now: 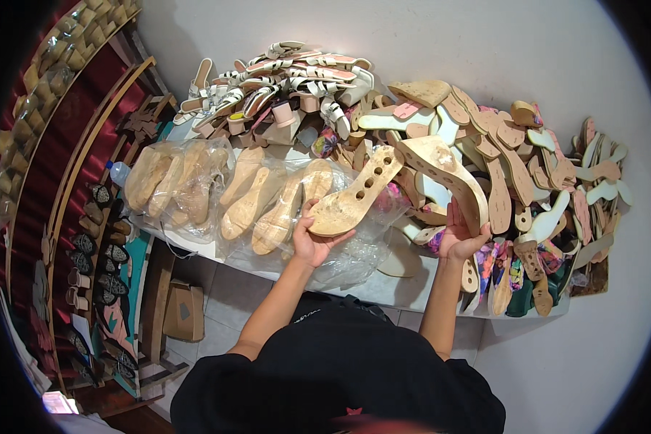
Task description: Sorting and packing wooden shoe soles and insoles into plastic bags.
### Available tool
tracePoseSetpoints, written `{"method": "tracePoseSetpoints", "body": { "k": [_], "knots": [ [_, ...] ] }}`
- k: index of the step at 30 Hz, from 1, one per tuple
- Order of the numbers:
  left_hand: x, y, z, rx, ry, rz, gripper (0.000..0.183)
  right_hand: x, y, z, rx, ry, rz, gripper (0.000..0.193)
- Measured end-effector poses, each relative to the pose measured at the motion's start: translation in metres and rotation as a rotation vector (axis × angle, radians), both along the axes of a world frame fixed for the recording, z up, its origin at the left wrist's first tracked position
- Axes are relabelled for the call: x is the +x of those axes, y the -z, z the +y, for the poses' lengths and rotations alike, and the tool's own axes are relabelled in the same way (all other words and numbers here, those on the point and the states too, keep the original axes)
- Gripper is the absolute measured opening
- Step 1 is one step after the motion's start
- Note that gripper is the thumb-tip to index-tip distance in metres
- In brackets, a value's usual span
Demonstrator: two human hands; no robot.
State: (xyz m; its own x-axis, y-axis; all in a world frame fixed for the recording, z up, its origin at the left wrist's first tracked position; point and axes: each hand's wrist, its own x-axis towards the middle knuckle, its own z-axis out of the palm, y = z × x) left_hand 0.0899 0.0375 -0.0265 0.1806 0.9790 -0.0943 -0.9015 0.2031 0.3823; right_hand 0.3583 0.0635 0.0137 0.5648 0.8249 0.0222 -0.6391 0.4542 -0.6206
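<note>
My left hand [316, 242] is closed on the toe end of a tan wooden shoe sole [340, 206], which has a row of round holes along its narrower part. The sole is tilted up to the right, above the table. In my right hand [461, 235] a second wooden shoe sole [452, 173] of similar colour is gripped, seen more from its edge, with holes along its underside. The upper ends of the two soles come close together in front of me. Below my left hand lie several wooden soles [271, 217] in clear plastic bags.
Along the wall, the white table [369, 289] carries a heap of white strappy sandals [289, 76] and a large pile of sole pieces [510, 145]. Shelves [116, 108] with finished shoes and heels stand at the left. A cardboard box [184, 311] sits on the floor below.
</note>
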Motion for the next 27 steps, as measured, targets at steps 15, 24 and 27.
{"method": "tracePoseSetpoints", "body": {
  "k": [15, 24, 27],
  "knots": [
    [-0.003, 0.016, -0.005, 0.007, 0.175, -0.150, 0.064, -0.130, 0.047, -0.051, 0.122, 0.212, -0.728, 0.064],
    [-0.019, 0.029, -0.007, -0.060, 0.188, 0.048, 0.056, -0.155, 0.034, -0.066, 0.044, -0.142, -1.335, 0.089],
    [-0.022, 0.008, -0.015, 0.019, 0.094, 0.212, 0.066, -0.158, 0.041, -0.062, -0.040, -0.400, -0.945, 0.075]
  ]
}}
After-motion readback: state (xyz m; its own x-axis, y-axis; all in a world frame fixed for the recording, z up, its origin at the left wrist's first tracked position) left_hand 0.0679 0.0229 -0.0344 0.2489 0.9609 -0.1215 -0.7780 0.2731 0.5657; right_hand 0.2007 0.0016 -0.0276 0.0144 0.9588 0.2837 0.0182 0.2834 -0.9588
